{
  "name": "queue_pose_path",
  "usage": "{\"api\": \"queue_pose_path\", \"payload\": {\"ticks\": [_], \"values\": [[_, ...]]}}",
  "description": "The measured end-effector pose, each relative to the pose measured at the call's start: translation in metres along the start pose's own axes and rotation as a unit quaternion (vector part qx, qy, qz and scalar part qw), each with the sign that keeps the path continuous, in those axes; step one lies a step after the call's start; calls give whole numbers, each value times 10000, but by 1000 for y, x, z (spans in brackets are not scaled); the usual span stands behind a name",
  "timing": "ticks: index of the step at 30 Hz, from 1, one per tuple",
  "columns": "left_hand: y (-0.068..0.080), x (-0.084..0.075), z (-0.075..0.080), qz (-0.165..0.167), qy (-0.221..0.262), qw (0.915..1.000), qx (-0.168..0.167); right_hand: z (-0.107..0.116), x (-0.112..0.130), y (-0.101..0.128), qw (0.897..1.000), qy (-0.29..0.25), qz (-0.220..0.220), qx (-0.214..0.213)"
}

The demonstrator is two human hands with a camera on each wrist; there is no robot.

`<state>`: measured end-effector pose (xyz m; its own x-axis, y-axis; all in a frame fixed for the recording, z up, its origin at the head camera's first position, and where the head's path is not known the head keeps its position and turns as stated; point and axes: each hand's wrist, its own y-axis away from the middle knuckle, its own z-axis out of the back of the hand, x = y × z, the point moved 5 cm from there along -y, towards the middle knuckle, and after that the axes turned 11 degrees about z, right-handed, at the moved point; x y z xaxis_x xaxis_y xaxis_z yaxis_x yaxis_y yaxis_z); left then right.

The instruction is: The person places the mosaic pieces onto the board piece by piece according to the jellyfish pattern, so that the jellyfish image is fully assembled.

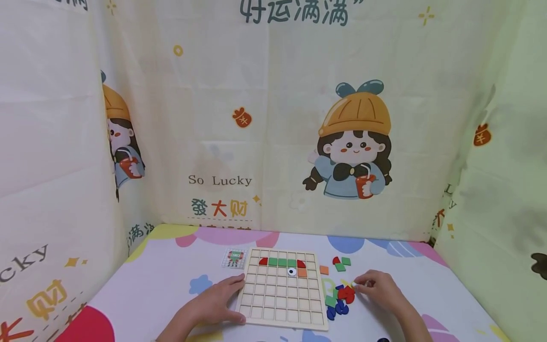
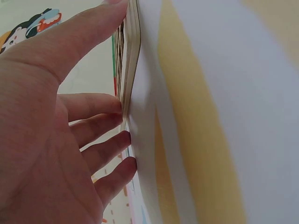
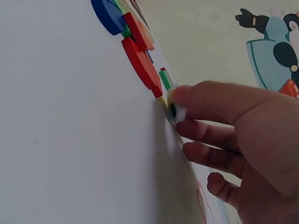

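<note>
A wooden grid board (image 1: pixel 279 300) lies on the table. My left hand (image 1: pixel 218 300) touches its left edge with spread fingers, thumb near the front corner; the left wrist view shows the fingertips (image 2: pixel 122 116) right at the board's side. Near the top of the grid, green squares (image 1: pixel 282 262) form a row between two red curved pieces (image 1: pixel 263 261). Below them sit a round eye piece (image 1: pixel 292 271) and an orange square (image 1: pixel 302 272). Right of the board, my right hand (image 1: pixel 380 289) pinches another white eye piece (image 3: pixel 177 111) with a dark pupil between thumb and fingers.
Loose red pieces (image 1: pixel 347 294), blue curved pieces (image 1: pixel 341 308) and green squares (image 1: pixel 331 301) lie between the board and my right hand. Farther back are an orange square (image 1: pixel 324 270) and more green pieces (image 1: pixel 346 261). A pattern card (image 1: pixel 234 258) lies behind the left hand. Printed cloth walls surround the table.
</note>
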<state>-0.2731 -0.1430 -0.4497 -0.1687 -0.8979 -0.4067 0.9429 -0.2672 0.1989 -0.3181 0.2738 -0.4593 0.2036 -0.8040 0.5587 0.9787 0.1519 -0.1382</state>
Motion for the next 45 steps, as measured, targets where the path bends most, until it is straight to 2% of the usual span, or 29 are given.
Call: {"api": "queue_pose_path", "payload": {"ticks": [6, 12, 19, 25, 33, 38, 45], "values": [[0, 1, 0, -21, -11, 10000, -28, 3, -7, -2, 9998, -27, -101, -195], [0, 0, 0, -101, -44, 9999, -75, 2, -7, -3, 9998, -78, -134, -91], [-1, 1, 0, -45, -58, 10000, -53, -3, -9, -1, 9991, -254, -320, 149], [-2, 1, -1, -34, -84, 10000, -43, -5, -5, 0, 9991, -257, -203, 267], [-3, 1, -1, -50, -82, 9999, -49, -3, 0, -1, 9999, 56, -1, 153], [-3, 1, -2, -45, -72, 10000, -38, -8, -3, -3, 10000, 1, -19, 58], [-2, 0, -1, -104, -83, 9999, -63, -9, 3, -3, 9996, -157, 246, 51]]}}
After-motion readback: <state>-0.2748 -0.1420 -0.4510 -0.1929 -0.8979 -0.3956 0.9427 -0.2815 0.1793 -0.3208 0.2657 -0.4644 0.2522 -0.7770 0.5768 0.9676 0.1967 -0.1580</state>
